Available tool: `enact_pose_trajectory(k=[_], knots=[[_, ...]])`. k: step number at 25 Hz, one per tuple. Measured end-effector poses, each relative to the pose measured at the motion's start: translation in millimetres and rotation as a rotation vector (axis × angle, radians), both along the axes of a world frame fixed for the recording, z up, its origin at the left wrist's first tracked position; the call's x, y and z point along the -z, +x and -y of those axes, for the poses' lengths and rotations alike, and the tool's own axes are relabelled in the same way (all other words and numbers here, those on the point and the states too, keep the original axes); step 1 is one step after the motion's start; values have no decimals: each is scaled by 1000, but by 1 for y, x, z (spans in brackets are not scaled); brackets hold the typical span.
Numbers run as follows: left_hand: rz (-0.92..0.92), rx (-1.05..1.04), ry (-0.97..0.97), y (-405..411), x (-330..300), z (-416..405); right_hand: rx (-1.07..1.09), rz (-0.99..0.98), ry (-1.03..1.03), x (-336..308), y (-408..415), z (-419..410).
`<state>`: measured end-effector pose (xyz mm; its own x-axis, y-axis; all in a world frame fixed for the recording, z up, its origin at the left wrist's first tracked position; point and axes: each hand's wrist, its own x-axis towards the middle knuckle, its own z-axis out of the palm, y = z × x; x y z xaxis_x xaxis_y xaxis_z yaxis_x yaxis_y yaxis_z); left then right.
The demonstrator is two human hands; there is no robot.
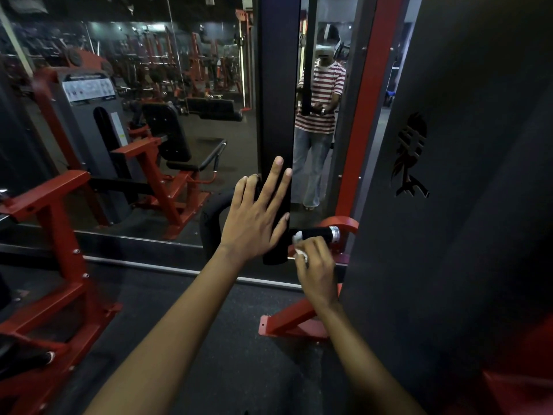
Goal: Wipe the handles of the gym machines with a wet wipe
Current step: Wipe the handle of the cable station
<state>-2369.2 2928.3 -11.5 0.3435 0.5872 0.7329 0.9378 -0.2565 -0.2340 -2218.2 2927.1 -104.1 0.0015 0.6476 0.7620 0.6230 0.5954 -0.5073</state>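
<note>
Right hand (317, 265), lower centre-right of frame: fingers curled around a crumpled white wet wipe (300, 244), pressing it to the near end of a short black horizontal handle (317, 233). The handle sticks out leftward from a red bracket (348, 224) and has a silver collar (335, 234) at the bracket end. The wipe covers only the free tip of the grip; the stretch toward the collar looks not yet covered.

Left hand (257, 211), centre frame: flat, fingers straight and spread, palm against a tall black padded upright (276, 115). Holds nothing; judged to be steadying the pad or the person's balance. Thumb lies close to the handle's free end, just above the wipe.

Step in hand, as judged: wiping this handle. To do it well:
- wrap the wipe fully round the grip, not just dab the tip
- slide along toward the silver collar while twisting, so the underside gets done too
- keep the left hand braced so the pad doesn't swing into the stroke
- refold the wipe to a fresh face if it looks soiled; cannot tell its condition from here

Outward: a curved black padded bar (209, 223) sits left of the left hand, low. A dark machine panel (449, 175) with a cut-out logo fills the right side. A mirror (134, 85) across the upper left reflects red-framed machines; the person's reflection appears upper centre-right. Dark rubber floor (239, 339) below.
</note>
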Motion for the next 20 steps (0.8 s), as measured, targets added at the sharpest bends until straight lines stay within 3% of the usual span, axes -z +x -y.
enact_pose_trajectory(k=[8, 13, 17, 20], knots=[[2, 1, 2, 1, -1, 2, 273, -206, -57, -2, 42, -12], [2, -2, 4, 2, -1, 2, 185, -299, -57, -2, 13, -9], [4, -2, 0, 1, -1, 1, 7, -251, -103, -2, -21, 1], [-2, 2, -5, 1, -1, 1, 59, -521, -250, 2, -15, 2]])
